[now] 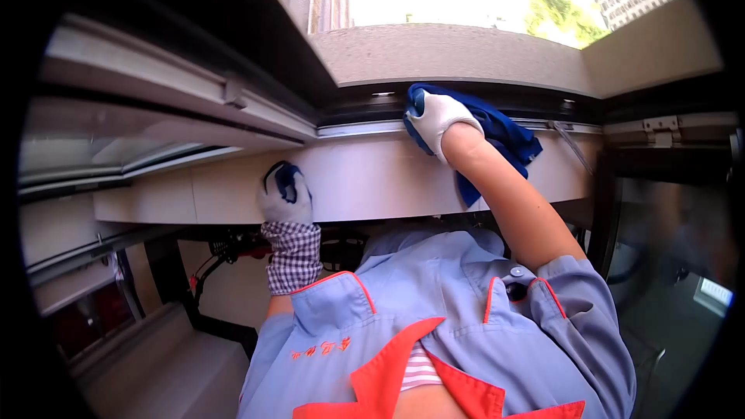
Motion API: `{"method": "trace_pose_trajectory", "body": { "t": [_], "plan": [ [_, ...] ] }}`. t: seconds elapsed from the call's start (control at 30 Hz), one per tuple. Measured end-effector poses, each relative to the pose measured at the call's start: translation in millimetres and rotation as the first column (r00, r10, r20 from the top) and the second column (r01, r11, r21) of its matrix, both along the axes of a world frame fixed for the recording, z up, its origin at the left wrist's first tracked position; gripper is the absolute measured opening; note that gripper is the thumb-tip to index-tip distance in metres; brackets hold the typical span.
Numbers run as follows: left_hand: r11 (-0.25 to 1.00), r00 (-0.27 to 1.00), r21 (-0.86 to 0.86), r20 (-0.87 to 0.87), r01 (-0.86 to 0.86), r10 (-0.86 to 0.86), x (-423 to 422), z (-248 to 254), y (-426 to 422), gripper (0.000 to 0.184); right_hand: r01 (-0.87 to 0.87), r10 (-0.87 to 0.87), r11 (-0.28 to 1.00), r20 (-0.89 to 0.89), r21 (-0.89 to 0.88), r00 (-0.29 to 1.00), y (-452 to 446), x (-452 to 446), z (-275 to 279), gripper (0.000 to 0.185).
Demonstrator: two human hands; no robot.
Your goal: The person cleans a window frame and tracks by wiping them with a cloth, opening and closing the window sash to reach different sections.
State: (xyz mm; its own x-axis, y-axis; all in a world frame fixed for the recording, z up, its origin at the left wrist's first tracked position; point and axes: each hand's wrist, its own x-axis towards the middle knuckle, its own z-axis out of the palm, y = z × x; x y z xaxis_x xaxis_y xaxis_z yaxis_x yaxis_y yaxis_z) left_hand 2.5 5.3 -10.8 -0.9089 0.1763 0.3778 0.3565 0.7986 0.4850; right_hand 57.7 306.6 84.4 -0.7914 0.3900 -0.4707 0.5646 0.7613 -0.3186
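Apparently mid-wipe, with finished and remaining stretches indistinguishable, the right hand grasps a blue cloth, crumpled and limp, draped from the window track over the white sill, the left hand curled at its near edge, whether around anything I cannot tell.

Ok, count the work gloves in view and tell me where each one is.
2: one glove on the left hand, over the pale sill; the other on the right hand, which holds the blue cloth. No others show.
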Motion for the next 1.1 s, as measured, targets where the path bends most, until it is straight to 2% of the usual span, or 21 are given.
{"method": "trace_pose_trajectory", "body": {
  "t": [0.03,0.1,0.17,0.2,0.3,0.37,0.43,0.47,0.57,0.6,0.7,0.73,0.87,1.1],
  "plan": [
    [1.000,0.999,0.007,0.042,-0.015,0.015,0.3,0.9,-0.9,0.030,0.037,-0.038,0.999,-0.017,-0.037,0.999,-10.5,-2.0,8.4,0.029],
    [0.999,0.999,0.029,-0.019,0.036,-0.036,-1.7,0.7,-1.9,0.030,0.095,-0.105,0.983,-0.059,-0.159,0.993,-16.9,-8.5,2.4,0.027],
    [0.999,0.999,0.004,-0.030,0.039,-0.039,-1.6,3.7,-3.2,0.030,0.241,-0.242,0.902,0.041,-0.357,0.969,-18.6,-1.6,17.8,0.027],
    [0.999,0.999,0.013,-0.036,0.039,-0.038,-1.1,4.8,-1.1,0.030,0.230,-0.244,0.897,0.011,-0.378,0.970,-21.5,-0.5,13.3,0.030],
    [0.997,0.998,0.055,-0.037,0.053,-0.051,-2.5,1.0,-2.8,0.029,0.073,-0.109,0.959,-0.117,-0.274,0.987,-38.9,-9.4,8.9,0.035],
    [0.993,0.996,0.089,-0.043,0.079,-0.076,-4.8,1.9,-3.1,0.028,-0.075,0.045,0.985,-0.187,-0.154,0.981,-53.1,-24.9,8.7,0.041],
    [0.995,0.997,0.067,-0.051,0.068,-0.064,-4.5,2.8,-3.4,0.029,-0.088,0.072,0.955,-0.068,-0.284,0.995,-65.6,-45.0,15.6,0.037],
    [0.996,0.997,0.060,-0.045,0.059,-0.057,-3.9,4.4,-2.6,0.029,-0.110,0.103,0.942,-0.039,-0.316,0.994,-70.1,-54.1,11.6,0.031],
    [0.999,0.999,0.035,-0.021,0.026,-0.025,-4.0,3.8,-1.6,0.031,-0.079,0.121,0.922,0.087,-0.380,0.989,-76.7,-70.4,17.4,0.029],
    [1.000,1.000,0.007,-0.014,0.006,-0.006,-2.0,5.5,-0.4,0.031,-0.127,0.178,0.928,0.116,-0.351,0.977,-76.3,-71.4,25.3,0.027],
    [1.000,1.000,0.006,0.009,0.017,-0.017,0.8,10.3,0.2,0.030,-0.397,0.393,0.918,0.108,0.020,0.913,-83.8,-72.2,25.3,0.029],
    [0.999,0.999,0.018,-0.004,0.033,-0.033,-0.3,8.8,-0.5,0.030,-0.404,0.401,0.915,0.172,-0.017,0.900,-84.9,-72.1,38.8,0.033],
    [0.997,0.997,0.033,-0.040,0.063,-0.062,-2.7,5.3,-1.6,0.028,-0.406,0.397,0.911,0.117,0.066,0.910,-74.5,-54.1,39.4,0.033],
    [0.998,0.999,0.056,0.041,0.027,-0.030,-3.0,2.9,-2.6,0.030,-0.352,0.322,0.930,0.229,0.107,0.919,-40.1,-32.3,44.9,0.031]
  ]
}}
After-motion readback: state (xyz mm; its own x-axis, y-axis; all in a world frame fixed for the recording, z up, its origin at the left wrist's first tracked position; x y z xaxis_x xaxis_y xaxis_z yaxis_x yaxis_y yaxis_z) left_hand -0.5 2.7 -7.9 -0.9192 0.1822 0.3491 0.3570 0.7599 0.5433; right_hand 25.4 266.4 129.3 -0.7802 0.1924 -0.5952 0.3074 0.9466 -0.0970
